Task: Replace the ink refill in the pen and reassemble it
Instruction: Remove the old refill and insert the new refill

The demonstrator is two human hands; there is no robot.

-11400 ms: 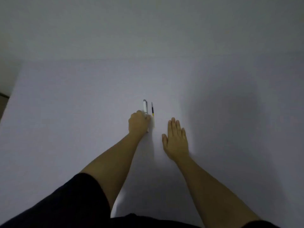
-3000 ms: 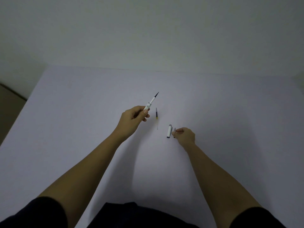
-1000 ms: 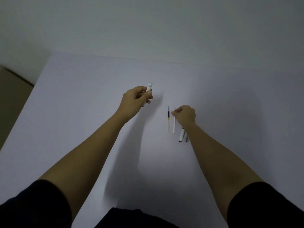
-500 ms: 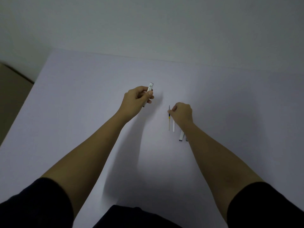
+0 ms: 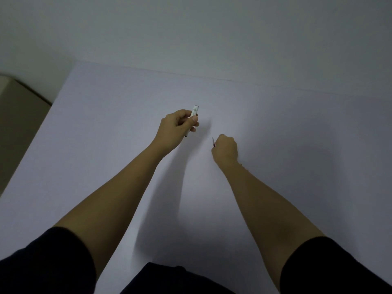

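My left hand is raised over the white table and holds the white pen barrel, whose open end points up and away from me. To its right, my right hand is a closed fist low over the table. A thin ink refill is pinched in it, and only the refill's short dark tip sticks out on the hand's left side. The second refill and the small pen parts that lay beside this hand are out of sight, probably behind the hand and forearm.
The table's left edge drops to a beige floor. A pale wall rises behind the table's far edge. Dark sleeves cover both upper arms at the bottom of the frame.
My right hand has closed around a refill and lifted it off the table, so only its tip shows. The left hand keeps holding the barrel in about the same place.
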